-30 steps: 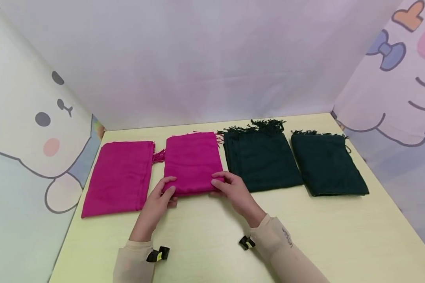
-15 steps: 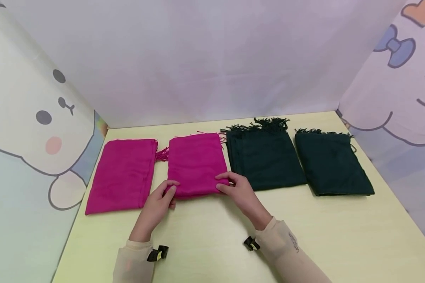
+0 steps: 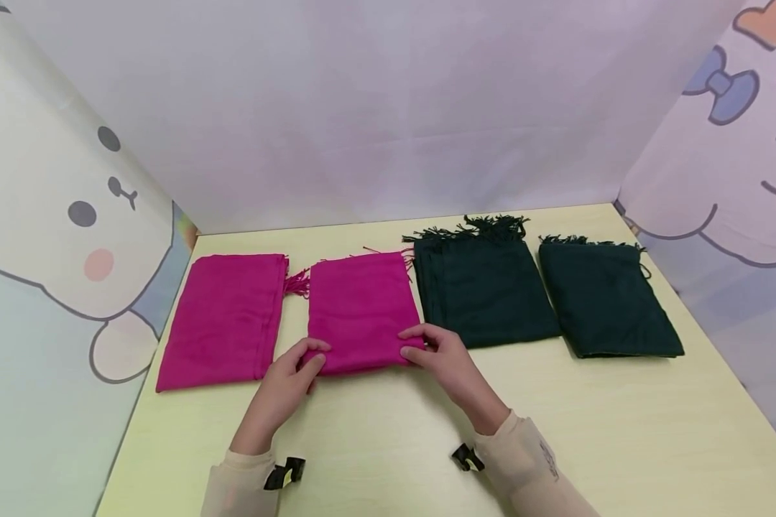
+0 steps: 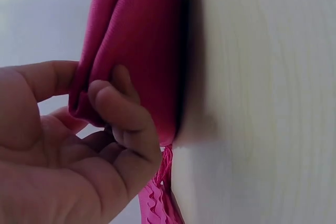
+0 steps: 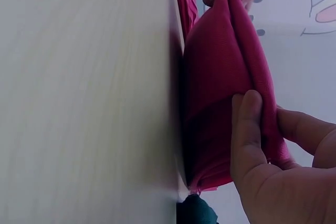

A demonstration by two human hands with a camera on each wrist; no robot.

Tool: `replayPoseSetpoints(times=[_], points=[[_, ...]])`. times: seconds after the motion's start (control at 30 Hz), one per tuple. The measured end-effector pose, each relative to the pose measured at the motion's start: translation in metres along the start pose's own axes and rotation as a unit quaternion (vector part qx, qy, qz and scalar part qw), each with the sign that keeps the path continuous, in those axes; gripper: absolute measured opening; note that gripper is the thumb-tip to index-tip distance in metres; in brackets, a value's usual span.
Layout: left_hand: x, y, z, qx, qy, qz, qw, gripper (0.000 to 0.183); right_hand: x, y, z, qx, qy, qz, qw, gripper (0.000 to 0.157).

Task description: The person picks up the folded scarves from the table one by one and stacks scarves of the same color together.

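A folded magenta scarf [image 3: 364, 309] with fringe at its far edge lies in the middle of the table. Its near edge is lifted off the tabletop, as both wrist views show. My left hand [image 3: 286, 379] pinches the near left corner, thumb on top and other fingers beneath. At the near right corner my right hand [image 3: 451, 371] pinches the cloth the same way. In the left wrist view the scarf [image 4: 139, 45] hangs in folded layers from the left fingers. The right wrist view has the scarf [image 5: 218, 72] stretched between both hands.
Another folded magenta scarf [image 3: 223, 319] lies to the left, its tassels near the held one. On the right lie two folded dark green scarves, one fringed scarf [image 3: 491, 291] close beside and another scarf [image 3: 608, 301] farther right. Printed cloth walls [image 3: 388, 108] enclose the pale table [image 3: 375, 445].
Both hands have drawn the magenta scarf slightly toward the table's front, still holding its near corners. The view shifted a little between the first two frames. The other scarves stay in place.
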State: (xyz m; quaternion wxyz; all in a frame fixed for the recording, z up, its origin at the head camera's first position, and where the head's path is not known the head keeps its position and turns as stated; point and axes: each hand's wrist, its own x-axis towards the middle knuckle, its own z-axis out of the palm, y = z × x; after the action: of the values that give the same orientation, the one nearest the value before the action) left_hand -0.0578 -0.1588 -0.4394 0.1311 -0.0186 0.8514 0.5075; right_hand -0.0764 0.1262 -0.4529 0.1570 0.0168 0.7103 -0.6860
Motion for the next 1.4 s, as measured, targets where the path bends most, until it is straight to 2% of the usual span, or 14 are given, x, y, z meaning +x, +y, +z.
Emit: replayPoseSetpoints(times=[0.17, 0.47, 1.07, 1.3, 1.4], points=[[-0.002, 0.001, -0.001, 0.010, -0.006, 0.000, 0.9999, 0.014, -0.005, -0.002, -0.002, 0.000, -0.006, 0.000, 1.000, 0.025], [-0.006, 0.002, 0.000, 0.026, -0.006, 0.027, 0.9993, 0.016, -0.009, -0.003, -0.002, 0.011, -0.014, -0.013, 1.000, 0.028], [-0.007, 0.000, 0.001, 0.007, -0.029, 0.010, 0.9995, 0.020, -0.010, 0.001, -0.002, 0.014, -0.018, -0.013, 1.000, 0.028], [-0.006, -0.004, 0.000, 0.031, -0.016, 0.025, 0.9991, 0.020, -0.011, 0.003, -0.002, 0.022, -0.012, -0.001, 1.000, 0.026], [-0.006, -0.005, -0.002, 0.037, -0.009, 0.019, 0.9991, 0.019, -0.012, 0.001, -0.002, 0.021, 0.000, 0.009, 1.000, 0.024]])
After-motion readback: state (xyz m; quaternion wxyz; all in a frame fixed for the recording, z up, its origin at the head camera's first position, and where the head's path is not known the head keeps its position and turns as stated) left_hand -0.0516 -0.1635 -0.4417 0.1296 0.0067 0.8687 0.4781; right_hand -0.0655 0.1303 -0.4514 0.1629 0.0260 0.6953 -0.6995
